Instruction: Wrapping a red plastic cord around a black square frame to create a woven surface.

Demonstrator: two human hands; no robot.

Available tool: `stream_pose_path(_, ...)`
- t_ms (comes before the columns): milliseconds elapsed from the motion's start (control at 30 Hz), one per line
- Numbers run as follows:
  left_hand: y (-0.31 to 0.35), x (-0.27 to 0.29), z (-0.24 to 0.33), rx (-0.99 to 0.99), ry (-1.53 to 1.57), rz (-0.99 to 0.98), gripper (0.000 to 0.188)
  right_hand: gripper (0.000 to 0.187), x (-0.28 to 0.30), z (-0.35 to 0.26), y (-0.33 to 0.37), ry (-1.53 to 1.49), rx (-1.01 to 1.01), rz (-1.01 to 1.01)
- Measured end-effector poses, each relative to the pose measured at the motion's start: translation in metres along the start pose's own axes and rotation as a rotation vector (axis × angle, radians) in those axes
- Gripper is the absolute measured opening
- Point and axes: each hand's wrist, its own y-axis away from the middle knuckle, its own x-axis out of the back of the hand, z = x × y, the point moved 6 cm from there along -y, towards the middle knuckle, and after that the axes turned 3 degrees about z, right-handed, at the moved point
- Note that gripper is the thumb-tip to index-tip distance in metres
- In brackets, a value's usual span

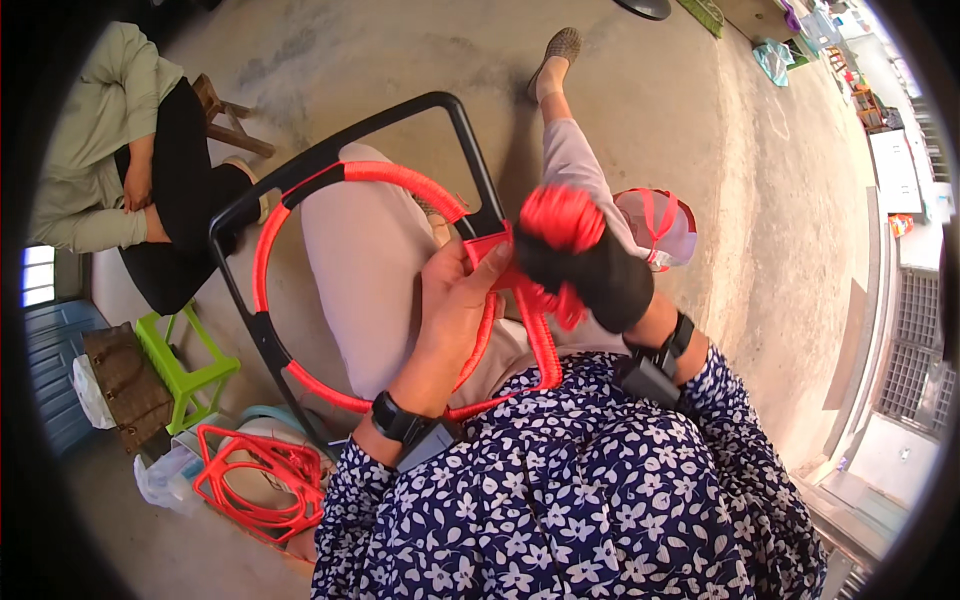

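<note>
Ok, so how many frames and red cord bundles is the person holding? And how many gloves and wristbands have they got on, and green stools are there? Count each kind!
Black frame wrapped with red cord, in the left hand: 1
Red cord bundle, in the right hand: 1
Black glove: 1
Black wristbands: 2
Green plastic stool: 1
Total: 6

Floor: grey-brown concrete [760, 150], stained and scuffed, which ran across the whole space and looked paler toward the right. Seating: one low wooden stool [207, 98], upper left; one lime-green plastic stool [208, 376], lower left. Left edge: one ribbed blue panel [58, 350], below a small, brightly lit window [39, 275]. Right edge: one metal grille [912, 315], set in a whitish wall. Top right: one green mat [703, 14], which lay on the floor.
</note>
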Motion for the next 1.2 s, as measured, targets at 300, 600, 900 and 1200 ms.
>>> stream_pose_path(300, -0.005, 0.002, 0.005, 0.018, 0.082, 0.014, 0.020, 0.031, 0.065, 0.040, 0.002, -0.052, -0.219, 0.212)
stream_pose_path(600, -0.003, 0.014, 0.007, -0.239, 0.027, 0.154, 0.022, 0.045, 0.017, 0.094, 0.031, 0.575, 0.017, -0.835)
stream_pose_path(900, 0.014, 0.018, 0.029, -0.543, -0.516, 0.392, 0.026, 0.062, 0.016, 0.086, -0.053, -0.106, -0.079, -0.092)
stream_pose_path(1200, 0.054, -0.009, 0.060, -1.228, -0.825, 0.340, 0.037, 0.058, -0.025, 0.003, -0.019, 0.344, 0.667, -0.092)
